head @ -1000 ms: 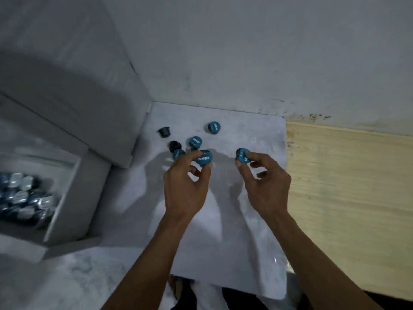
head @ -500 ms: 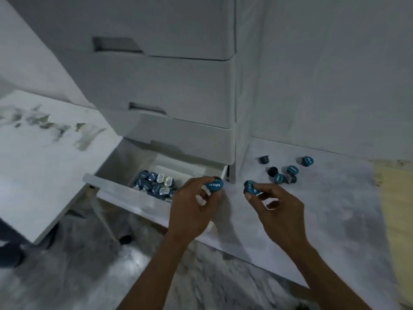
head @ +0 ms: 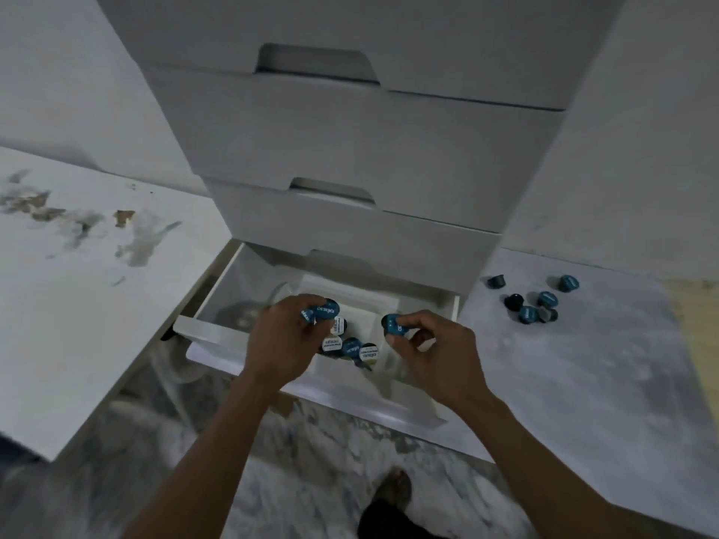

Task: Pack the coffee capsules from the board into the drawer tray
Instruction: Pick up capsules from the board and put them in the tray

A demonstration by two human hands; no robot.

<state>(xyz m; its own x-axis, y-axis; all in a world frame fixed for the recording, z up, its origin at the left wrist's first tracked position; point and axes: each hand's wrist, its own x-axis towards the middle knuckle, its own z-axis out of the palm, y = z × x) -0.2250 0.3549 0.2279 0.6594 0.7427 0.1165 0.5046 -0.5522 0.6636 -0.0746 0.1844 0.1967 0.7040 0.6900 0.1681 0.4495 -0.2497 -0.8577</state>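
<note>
My left hand [head: 278, 344] grips two teal coffee capsules [head: 326, 310] above the open bottom drawer [head: 218, 293]. My right hand [head: 432, 352] pinches one teal capsule [head: 392, 324] over the right side of the white drawer tray [head: 383, 305]. Several capsules [head: 352, 346] lie in the tray between my hands, some teal, some with pale lids. On the pale board [head: 564, 363] to the right lie several more capsules [head: 537, 301], teal and dark.
A white drawer cabinet [head: 350, 149] with closed upper drawers stands above the open one. A stained white surface [head: 78, 285] lies at left. A wooden panel edge [head: 692, 344] shows far right. Marbled floor and my foot [head: 393, 488] are below.
Both hands carried their capsules leftward from the board to above the open drawer tray. The view swung left with them, so the cabinet now fills the middle.
</note>
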